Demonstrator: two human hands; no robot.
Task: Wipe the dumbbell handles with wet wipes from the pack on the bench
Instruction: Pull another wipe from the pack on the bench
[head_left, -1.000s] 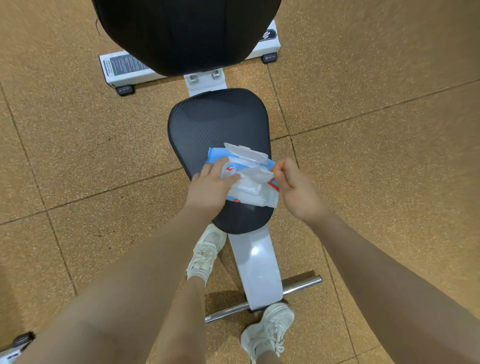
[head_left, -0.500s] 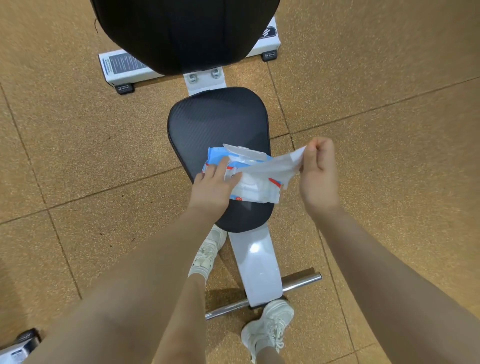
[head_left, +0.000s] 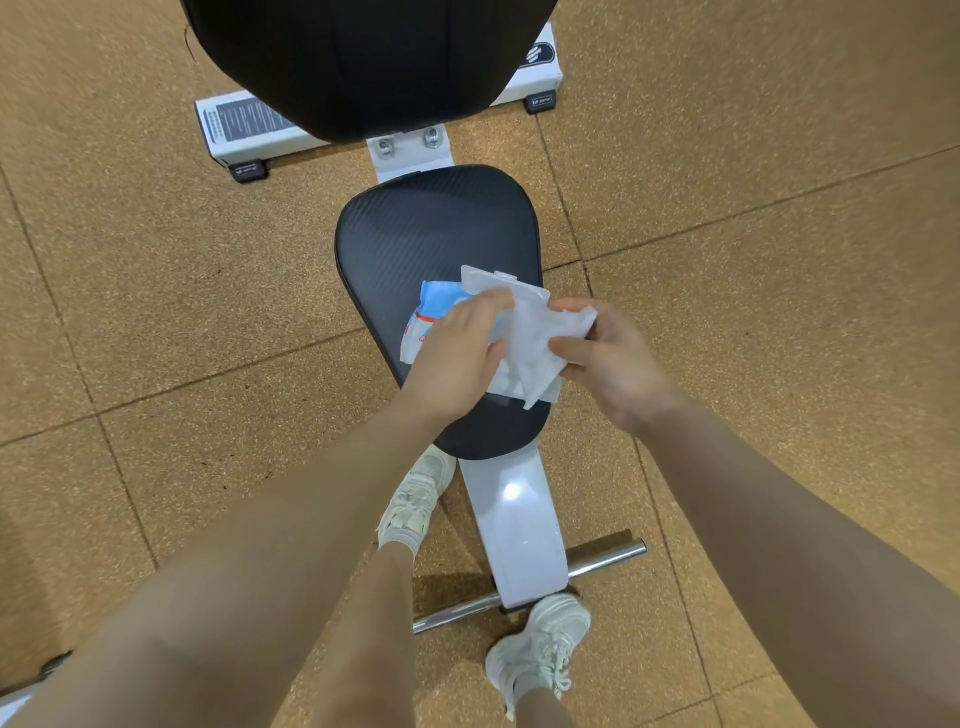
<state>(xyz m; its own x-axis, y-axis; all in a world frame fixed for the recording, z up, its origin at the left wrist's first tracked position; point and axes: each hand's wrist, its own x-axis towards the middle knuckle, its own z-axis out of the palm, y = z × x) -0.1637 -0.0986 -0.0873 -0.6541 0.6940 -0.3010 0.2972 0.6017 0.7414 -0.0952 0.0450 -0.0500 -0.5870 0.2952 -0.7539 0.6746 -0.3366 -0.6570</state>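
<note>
Your right hand (head_left: 613, 364) has swung back in, pinching one crumpled white wet wipe (head_left: 537, 343) above one blue-and-white soft wipe pack (head_left: 434, 312) on the black padded bench seat (head_left: 426, 228); your left hand (head_left: 457, 353), fingers curled, touches both.

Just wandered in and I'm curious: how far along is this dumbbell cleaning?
Early. Done: the blue-and-white wet wipe pack on the black padded bench seat has its clear plastic lid flipped open. In hand: a white wet wipe, pinched by the right hand, with the left hand at its other edge. Left: all the wiping; no dumbbells are in view.
</note>
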